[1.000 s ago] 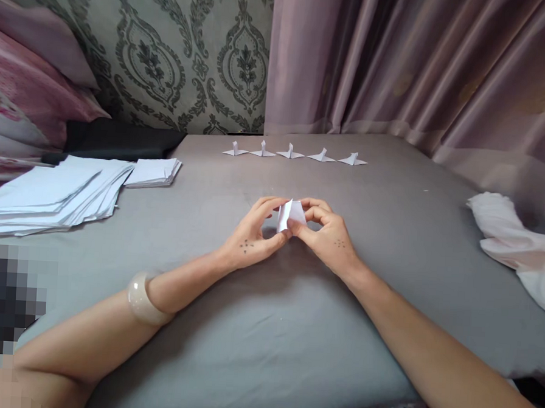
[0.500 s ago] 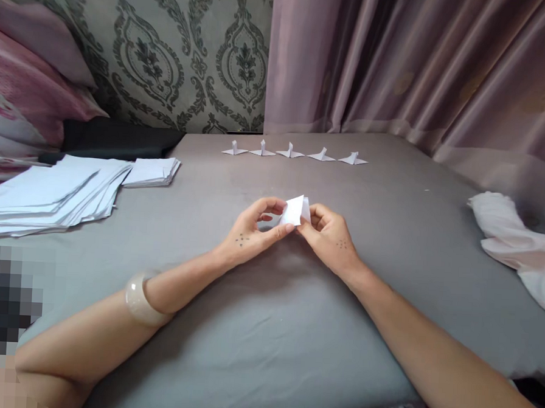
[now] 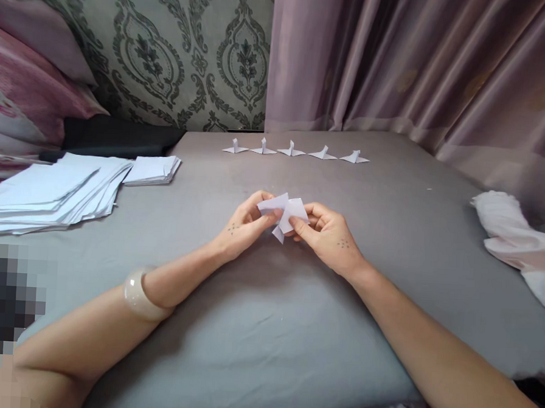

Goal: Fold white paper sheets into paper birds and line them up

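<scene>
Between my hands, above the grey cloth, is a small piece of folded white paper (image 3: 296,214) with angled flaps spread to both sides and a pointed tip hanging down. My left hand (image 3: 248,222) pinches its left flap, thumb on top and fingers behind. On the other side, my right hand (image 3: 329,232) grips the right flap between thumb and curled fingers. Farther back on the cloth stands a row of several folded white paper birds (image 3: 291,149), wings spread sideways.
A grey cloth (image 3: 256,337) covers the surface. Loose white sheets (image 3: 49,192) lie at the left beside a smaller paper stack (image 3: 150,169). Black fabric (image 3: 120,138) is behind them. A pale crumpled cloth (image 3: 517,241) lies at the right, and curtains (image 3: 375,63) hang behind.
The folded paper has been spread apart, with flaps now showing left and right and a tip pointing down. My left hand has shifted slightly left.
</scene>
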